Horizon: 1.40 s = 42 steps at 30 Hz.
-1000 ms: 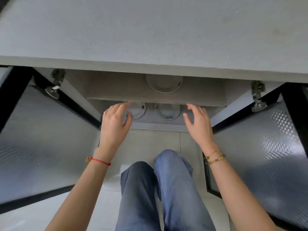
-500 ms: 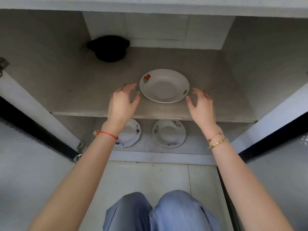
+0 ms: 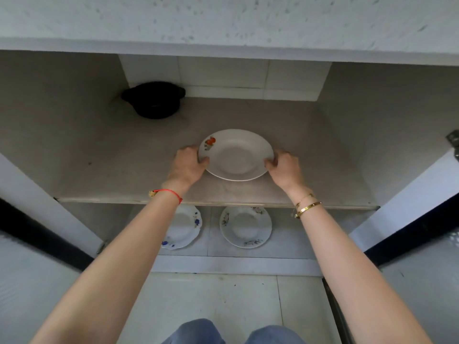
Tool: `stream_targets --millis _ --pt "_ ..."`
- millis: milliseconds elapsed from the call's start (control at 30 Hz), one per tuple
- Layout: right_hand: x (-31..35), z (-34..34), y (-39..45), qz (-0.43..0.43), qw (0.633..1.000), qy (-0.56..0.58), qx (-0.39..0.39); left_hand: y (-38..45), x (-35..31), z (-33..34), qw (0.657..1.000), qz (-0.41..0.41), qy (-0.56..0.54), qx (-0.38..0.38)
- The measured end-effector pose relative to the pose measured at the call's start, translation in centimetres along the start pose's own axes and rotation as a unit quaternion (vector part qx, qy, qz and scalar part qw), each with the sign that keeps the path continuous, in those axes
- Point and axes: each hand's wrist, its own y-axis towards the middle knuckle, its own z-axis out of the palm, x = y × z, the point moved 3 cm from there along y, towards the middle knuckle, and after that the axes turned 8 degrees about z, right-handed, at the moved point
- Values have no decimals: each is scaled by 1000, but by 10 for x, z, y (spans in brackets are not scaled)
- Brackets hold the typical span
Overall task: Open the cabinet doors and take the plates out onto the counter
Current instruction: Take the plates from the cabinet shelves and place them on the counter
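A white plate with a red flower print [image 3: 236, 155] rests on the cabinet's upper shelf [image 3: 104, 170]. My left hand [image 3: 187, 166] grips its left rim and my right hand [image 3: 285, 168] grips its right rim. Below, on the cabinet floor, lie a plate with blue flowers [image 3: 185, 228], partly hidden by my left forearm, and a plate with pale flowers [image 3: 246, 227]. Both cabinet doors, left [image 3: 32, 274] and right [image 3: 422, 249], stand open. The grey counter [image 3: 223, 21] spans the top of the view.
A black pot [image 3: 154, 100] stands at the back left of the upper shelf. My knees in blue jeans [image 3: 231, 331] are at the bottom, over a pale tiled floor [image 3: 211, 299]. A door hinge [image 3: 454, 140] shows at the right edge.
My head dropped, bringing the cabinet's inside into view. Both hands reached onto the upper shelf and closed on the red-flower plate's rim.
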Motion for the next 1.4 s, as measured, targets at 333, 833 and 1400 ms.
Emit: stream_targets --millis 333,833,1400 --pt "0 1 -2 -5 999 40 4 -8 8 4 998 -27 -59 2" --pt "39 -56 -103 -24 997 65 36 -119 -28 -81 986 -52 -139 -74" --pt "168 -263 -333 22 983 108 150 -339 -168 -314 967 -205 -146 -32"
